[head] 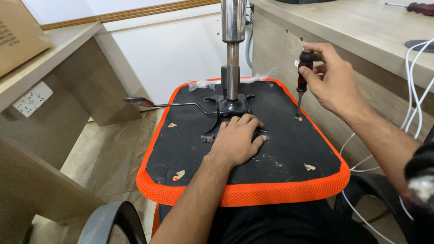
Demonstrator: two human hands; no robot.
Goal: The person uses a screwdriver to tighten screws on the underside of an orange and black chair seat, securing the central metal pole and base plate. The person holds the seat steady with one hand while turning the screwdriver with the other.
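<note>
An upturned office chair seat (pixel 289 149) lies in front of me, black underneath with an orange mesh rim. My left hand (pixel 237 140) presses flat on the black metal mechanism plate (pixel 233 106) near the chrome gas cylinder (pixel 233 58). My right hand (pixel 330 79) grips a dark-handled screwdriver (pixel 303 74), held upright with its tip on a screw hole (pixel 298 118) near the seat's right edge.
A thin lever (pixel 167 105) sticks out left from the mechanism. Wooden desks stand left (pixel 58 86) and right (pixel 361 27). White cables (pixel 416 99) hang at right. A cardboard box (pixel 18 31) sits top left, another screwdriver (pixel 413 7) top right, and a black armrest (pixel 108 221) below.
</note>
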